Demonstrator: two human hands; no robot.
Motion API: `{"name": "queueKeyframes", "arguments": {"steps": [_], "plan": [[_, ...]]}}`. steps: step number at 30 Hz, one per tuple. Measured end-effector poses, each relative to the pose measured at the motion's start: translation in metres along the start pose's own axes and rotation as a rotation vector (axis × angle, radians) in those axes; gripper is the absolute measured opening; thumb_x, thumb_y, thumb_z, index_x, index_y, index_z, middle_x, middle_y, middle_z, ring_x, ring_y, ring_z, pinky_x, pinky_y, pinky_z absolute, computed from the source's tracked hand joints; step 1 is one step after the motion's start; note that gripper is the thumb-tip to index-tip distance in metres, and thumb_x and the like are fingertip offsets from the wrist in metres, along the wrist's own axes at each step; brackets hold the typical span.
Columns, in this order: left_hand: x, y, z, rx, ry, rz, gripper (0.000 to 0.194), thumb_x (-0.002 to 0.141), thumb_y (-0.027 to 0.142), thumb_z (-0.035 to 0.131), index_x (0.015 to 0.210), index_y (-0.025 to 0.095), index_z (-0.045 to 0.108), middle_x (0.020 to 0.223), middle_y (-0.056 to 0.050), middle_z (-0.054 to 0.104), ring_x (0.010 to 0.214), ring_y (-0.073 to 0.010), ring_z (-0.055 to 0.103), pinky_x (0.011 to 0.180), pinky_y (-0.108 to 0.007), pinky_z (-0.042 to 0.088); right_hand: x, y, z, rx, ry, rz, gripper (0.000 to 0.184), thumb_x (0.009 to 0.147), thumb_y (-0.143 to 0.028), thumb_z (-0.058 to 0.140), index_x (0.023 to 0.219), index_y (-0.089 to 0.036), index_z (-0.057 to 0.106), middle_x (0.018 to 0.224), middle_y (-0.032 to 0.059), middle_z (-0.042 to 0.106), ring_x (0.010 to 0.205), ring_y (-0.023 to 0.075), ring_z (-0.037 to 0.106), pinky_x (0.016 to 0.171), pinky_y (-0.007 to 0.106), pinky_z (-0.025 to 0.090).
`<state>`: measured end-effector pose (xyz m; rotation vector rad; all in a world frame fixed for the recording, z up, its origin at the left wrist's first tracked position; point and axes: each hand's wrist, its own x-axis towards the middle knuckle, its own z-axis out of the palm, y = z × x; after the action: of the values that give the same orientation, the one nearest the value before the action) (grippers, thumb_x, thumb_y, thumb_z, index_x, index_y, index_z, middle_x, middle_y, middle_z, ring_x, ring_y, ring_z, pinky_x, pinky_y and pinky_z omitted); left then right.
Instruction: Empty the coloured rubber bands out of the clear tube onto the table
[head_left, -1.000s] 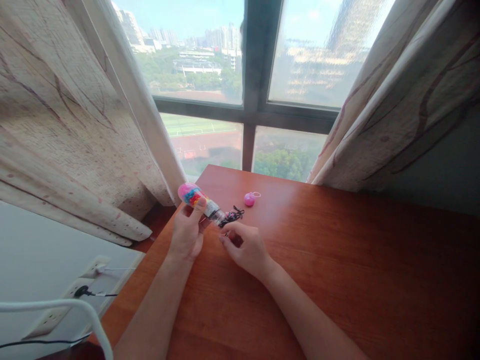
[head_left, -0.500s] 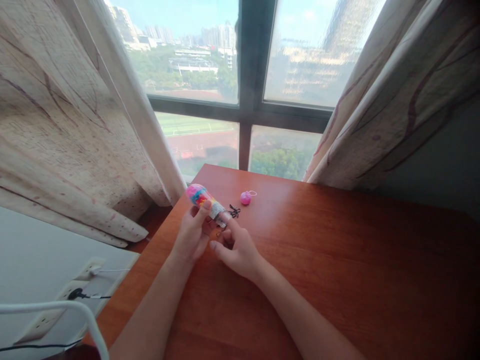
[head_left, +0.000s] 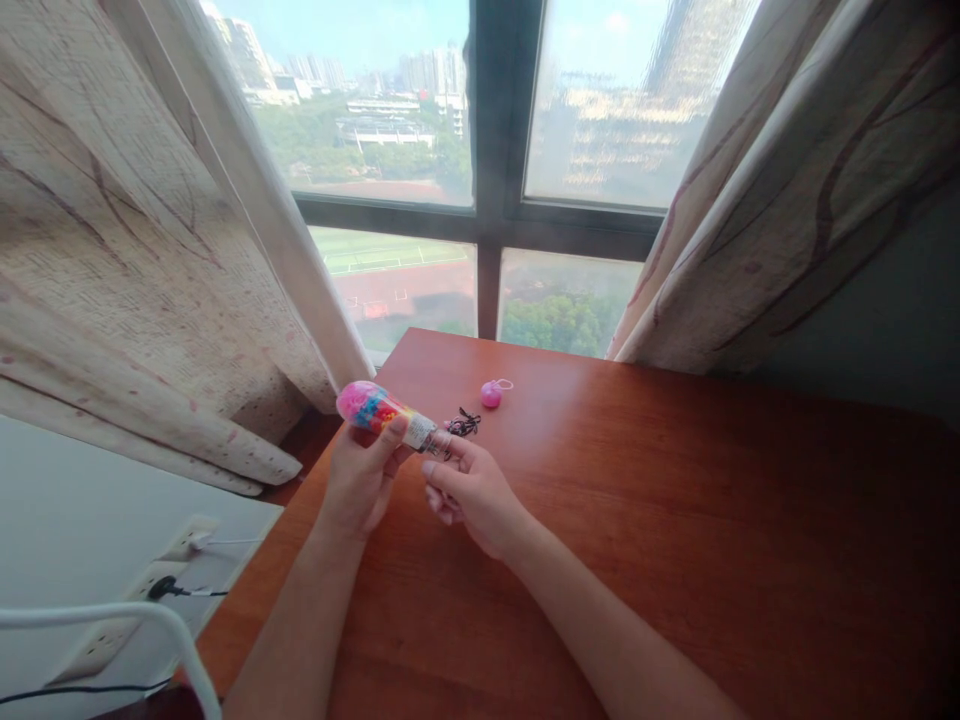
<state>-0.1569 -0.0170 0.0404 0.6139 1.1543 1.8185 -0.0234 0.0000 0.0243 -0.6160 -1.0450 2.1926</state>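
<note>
My left hand point(head_left: 364, 475) is wrapped round a clear bulb-shaped plastic bottle point(head_left: 358, 403) filled with small pink, blue, red and yellow pieces, probably elastic bands. The bottle lies tilted, its rounded pink end to the left and its neck to the right, with a white label near the neck. At that neck, my right hand point(head_left: 476, 500) has its thumb and index finger closed together; what they pinch, if anything, is too small to make out. Just behind the fingertips, a small pile of thin dark bands point(head_left: 465, 422) rests on the table. Farther back sits a pink ball-shaped cap point(head_left: 491, 394) with a pale loop.
The reddish-brown wooden table point(head_left: 637, 540) reaches back to a window point(head_left: 491, 215) with patterned curtains point(head_left: 180, 250) on both sides. At lower left are wall sockets point(head_left: 139, 590) with plugs and cords, and a white curved tube point(head_left: 150, 612).
The bottle and my left hand have moved a little left and down, and the bottle lies flatter. My right thumb has come up toward the index finger at the neck.
</note>
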Motion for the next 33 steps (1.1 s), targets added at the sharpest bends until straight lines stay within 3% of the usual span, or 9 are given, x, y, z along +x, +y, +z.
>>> {"name": "queueKeyframes", "arguments": {"steps": [7, 12, 15, 18, 21, 26, 30, 33], "plan": [[-0.003, -0.003, -0.010, 0.011, 0.037, 0.027, 0.038, 0.061, 0.027, 0.089, 0.087, 0.014, 0.064, 0.084, -0.001, 0.069, 0.074, -0.0128, 0.067, 0.068, -0.024, 0.059, 0.003, 0.006, 0.003, -0.103, 0.186, -0.092, 0.045, 0.071, -0.048, 0.074, 0.099, -0.015, 0.063, 0.055, -0.0031, 0.064, 0.036, 0.0061, 0.044, 0.036, 0.017, 0.030], [0.000, 0.001, -0.010, -0.027, 0.089, 0.055, 0.037, 0.062, 0.030, 0.088, 0.087, 0.019, 0.064, 0.085, 0.003, 0.068, 0.072, -0.0104, 0.066, 0.066, -0.021, 0.058, 0.006, 0.007, -0.004, -0.162, 0.214, -0.130, 0.036, 0.071, -0.048, 0.073, 0.085, -0.018, 0.057, 0.055, -0.0022, 0.065, 0.038, 0.0075, 0.045, 0.040, 0.019, 0.035], [0.002, 0.003, -0.010, -0.055, 0.121, 0.077, 0.038, 0.059, 0.027, 0.090, 0.087, 0.021, 0.064, 0.082, 0.004, 0.068, 0.071, -0.0097, 0.065, 0.066, -0.020, 0.057, 0.007, 0.008, -0.012, -0.346, 0.243, -0.183, 0.027, 0.077, -0.044, 0.067, 0.083, -0.019, 0.058, 0.055, -0.0031, 0.063, 0.041, 0.0096, 0.049, 0.043, 0.020, 0.036], [0.002, 0.004, -0.010, -0.056, 0.138, 0.104, 0.036, 0.059, 0.027, 0.090, 0.084, 0.022, 0.065, 0.082, 0.005, 0.068, 0.072, -0.0095, 0.063, 0.066, -0.020, 0.057, 0.006, 0.009, -0.019, -0.684, 0.272, -0.299, 0.014, 0.079, -0.034, 0.066, 0.082, -0.020, 0.063, 0.057, -0.0039, 0.062, 0.049, 0.0112, 0.054, 0.051, 0.021, 0.040], [0.002, 0.004, -0.009, -0.052, 0.139, 0.128, 0.034, 0.060, 0.026, 0.090, 0.083, 0.023, 0.065, 0.085, 0.004, 0.068, 0.075, -0.0099, 0.063, 0.068, -0.020, 0.056, 0.004, 0.010, -0.022, -0.890, 0.267, -0.362, 0.012, 0.081, -0.031, 0.067, 0.088, -0.022, 0.067, 0.058, -0.0047, 0.061, 0.052, 0.0111, 0.053, 0.054, 0.020, 0.039], [0.001, 0.002, -0.008, -0.056, 0.133, 0.116, 0.036, 0.061, 0.031, 0.089, 0.085, 0.023, 0.064, 0.083, 0.004, 0.068, 0.070, -0.0107, 0.063, 0.062, -0.021, 0.054, -0.003, 0.010, -0.020, -0.930, 0.192, -0.464, 0.023, 0.091, -0.030, 0.056, 0.108, -0.021, 0.068, 0.062, -0.0046, 0.059, 0.051, 0.0097, 0.051, 0.053, 0.019, 0.039], [-0.001, 0.000, -0.006, -0.074, 0.089, 0.056, 0.039, 0.061, 0.038, 0.089, 0.085, 0.020, 0.064, 0.081, 0.004, 0.069, 0.067, -0.0096, 0.064, 0.059, -0.020, 0.052, -0.008, 0.010, -0.019, -1.092, 0.029, -0.536, 0.051, 0.090, -0.021, 0.053, 0.141, -0.024, 0.050, 0.071, -0.0043, 0.063, 0.056, 0.0105, 0.054, 0.060, 0.019, 0.043], [-0.001, -0.002, -0.005, -0.089, 0.055, 0.007, 0.042, 0.062, 0.044, 0.088, 0.085, 0.019, 0.063, 0.077, 0.004, 0.068, 0.061, -0.0085, 0.062, 0.053, -0.017, 0.050, -0.009, 0.009, -0.019, -1.266, -0.030, -0.558, 0.065, 0.088, -0.018, 0.053, 0.151, -0.023, 0.035, 0.080, -0.0011, 0.068, 0.066, 0.0148, 0.060, 0.067, 0.023, 0.046]]}}
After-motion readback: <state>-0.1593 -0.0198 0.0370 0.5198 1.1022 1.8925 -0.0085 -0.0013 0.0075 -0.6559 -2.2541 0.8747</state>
